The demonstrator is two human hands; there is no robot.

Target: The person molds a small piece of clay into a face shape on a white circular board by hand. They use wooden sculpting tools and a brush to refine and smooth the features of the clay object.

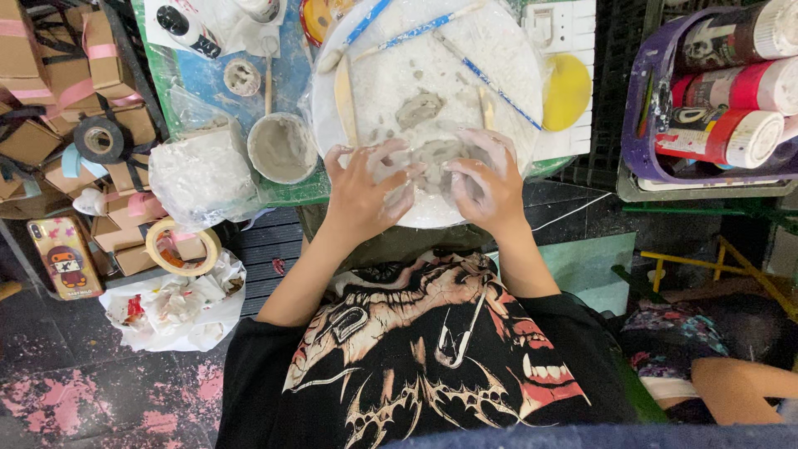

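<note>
Both my hands work one lump of grey clay (pixel 436 158) at the near edge of the round white board (pixel 499 50) on the tabletop; my left hand (pixel 366 187) holds a narrow grip pinching its left side; my right hand (pixel 486 179) cups the right side. In my judgement, even pressure from both sides will keep the form from tearing. Count: one smaller clay piece (pixel 418 108); one grey-coated bowl (pixel 283 148); three blue-handled tools (pixel 490 75); two tape rolls (pixel 99 139).

head-worn view, steeply downward, close overhead
</note>
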